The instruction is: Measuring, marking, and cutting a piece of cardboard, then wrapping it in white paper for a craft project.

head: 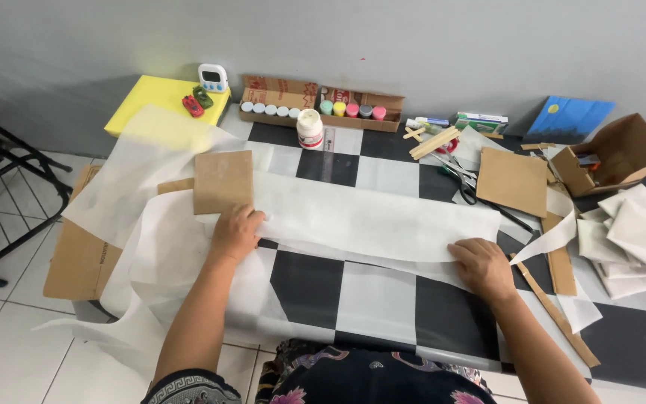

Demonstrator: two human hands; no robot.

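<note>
Head view, left hand (237,232) and right hand (481,268) pressing white paper (360,221)

One head-worn camera looks steeply down, close over the checkered table (353,292), facing the wall.

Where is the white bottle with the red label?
In the head view, the white bottle stands upright at the far side of the checkered table, left of centre, just in front of the cardboard box of paint pots.
</note>
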